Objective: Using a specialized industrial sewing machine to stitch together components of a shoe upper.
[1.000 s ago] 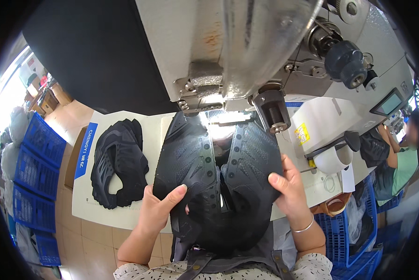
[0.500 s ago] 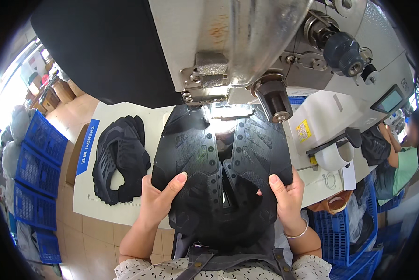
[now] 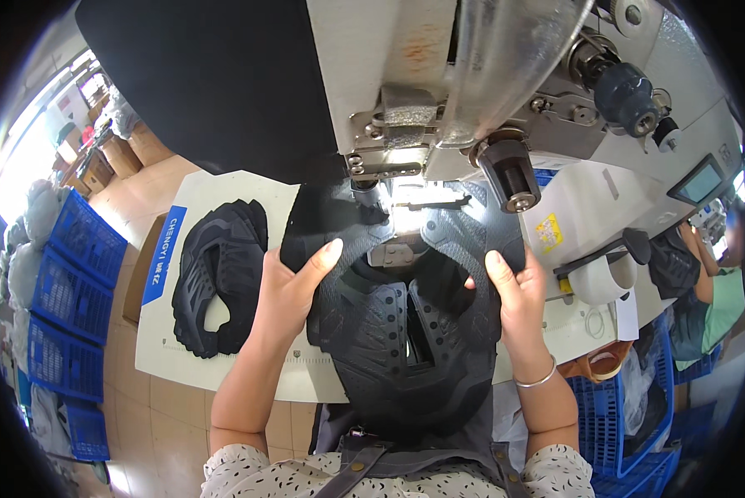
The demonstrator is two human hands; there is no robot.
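Note:
A black shoe upper [image 3: 372,332], with rows of eyelet holes and a textured surface, lies spread in front of me. Its two far side ends reach under the presser area [image 3: 370,199] of a sewing machine [image 3: 356,108]. My left hand [image 3: 294,282] pinches the upper's left edge, thumb on top and fingers mostly hidden below. At the right edge, my right hand [image 3: 513,295] grips in the same way, one fingertip showing in the inner opening. Whether more than one layer is between my hands I cannot tell. Left of my left hand rests a stack of similar black uppers [image 3: 194,274].
The pale table [image 3: 161,353] carries a blue label strip. A white cup-shaped part [image 3: 602,282] and a small screen [image 3: 698,180] stand to the right. Blue crates [image 3: 65,290] are stacked at left, others [image 3: 601,415] at lower right. Another person [image 3: 708,307] sits at far right.
Both hands have moved a little farther up toward the machine along the upper's edges. The eyelet rows now lie nearer to me, and the curved inner edges show below the needle area.

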